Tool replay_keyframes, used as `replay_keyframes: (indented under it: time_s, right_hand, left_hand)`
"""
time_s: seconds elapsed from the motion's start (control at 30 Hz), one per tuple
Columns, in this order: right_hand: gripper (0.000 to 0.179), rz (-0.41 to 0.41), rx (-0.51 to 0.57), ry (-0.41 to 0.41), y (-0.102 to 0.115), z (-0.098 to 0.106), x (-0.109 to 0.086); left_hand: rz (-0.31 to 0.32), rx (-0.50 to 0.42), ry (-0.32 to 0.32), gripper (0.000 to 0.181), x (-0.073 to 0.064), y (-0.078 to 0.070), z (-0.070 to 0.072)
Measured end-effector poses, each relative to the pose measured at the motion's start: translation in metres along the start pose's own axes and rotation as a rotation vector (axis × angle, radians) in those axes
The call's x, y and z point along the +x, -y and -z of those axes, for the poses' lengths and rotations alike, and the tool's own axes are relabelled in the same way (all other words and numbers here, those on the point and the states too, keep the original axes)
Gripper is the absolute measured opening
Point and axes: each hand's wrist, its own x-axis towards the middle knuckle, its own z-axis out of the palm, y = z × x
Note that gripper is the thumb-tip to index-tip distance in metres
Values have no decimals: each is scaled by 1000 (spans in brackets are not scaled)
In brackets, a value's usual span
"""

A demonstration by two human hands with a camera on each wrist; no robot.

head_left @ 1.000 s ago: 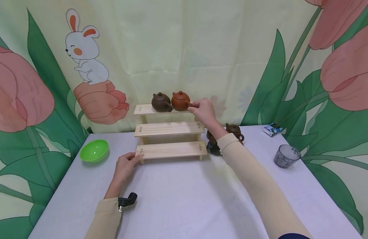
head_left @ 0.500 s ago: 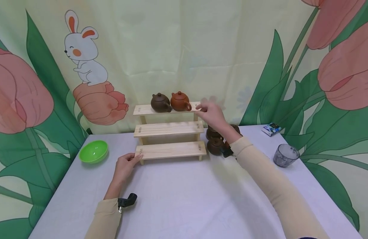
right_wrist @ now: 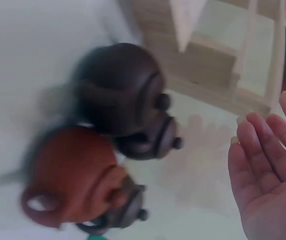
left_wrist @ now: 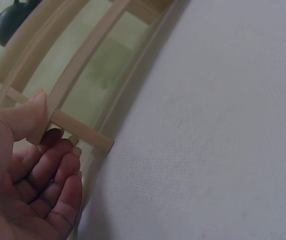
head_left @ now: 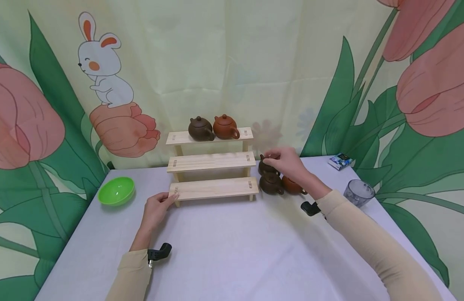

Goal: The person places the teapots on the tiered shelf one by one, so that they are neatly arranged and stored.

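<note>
A three-step wooden display stand (head_left: 213, 189) stands on the table. My left hand (head_left: 156, 211) pinches the left end of its lowest step, thumb on top and fingers below; the left wrist view shows this grip on the wooden step (left_wrist: 78, 67). A dark brown teapot (head_left: 200, 128) and a reddish-brown teapot (head_left: 225, 127) sit side by side on the top step. My right hand (head_left: 290, 165) is above several teapots right of the stand, holding nothing. Among these are a dark teapot (right_wrist: 115, 87) and an orange-brown teapot (right_wrist: 73, 172), while the hand partly hides others in the head view.
A green bowl (head_left: 116, 191) is on the table at the left. At the right are a clear grey glass (head_left: 357, 192) and a small blue box (head_left: 340, 161). A printed curtain (head_left: 186, 54) hangs behind the table.
My right hand has let go of the reddish-brown teapot on the top step and moved right and down, over the teapots on the table. My left hand stays on the stand.
</note>
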Motion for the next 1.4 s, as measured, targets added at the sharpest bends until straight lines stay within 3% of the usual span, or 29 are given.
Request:
replay_keyframes:
  time_s: [0.5, 0.87, 1.1, 1.4]
  right_hand:
    - [22, -19, -90, 5, -53, -12, -43]
    - [19, -56, -56, 0, -79, -27, -59]
    - [17, -92, -25, -46, -83, -32, -61]
    - [19, -195, 14, -20, -79, -39, -63]
  left_hand:
    - [-6, -5, 21, 60, 1, 2, 1]
    - [6, -11, 17, 57, 0, 1, 0]
    - [24, -17, 21, 58, 1, 1, -1]
    - [32, -20, 13, 55, 1, 1, -1]
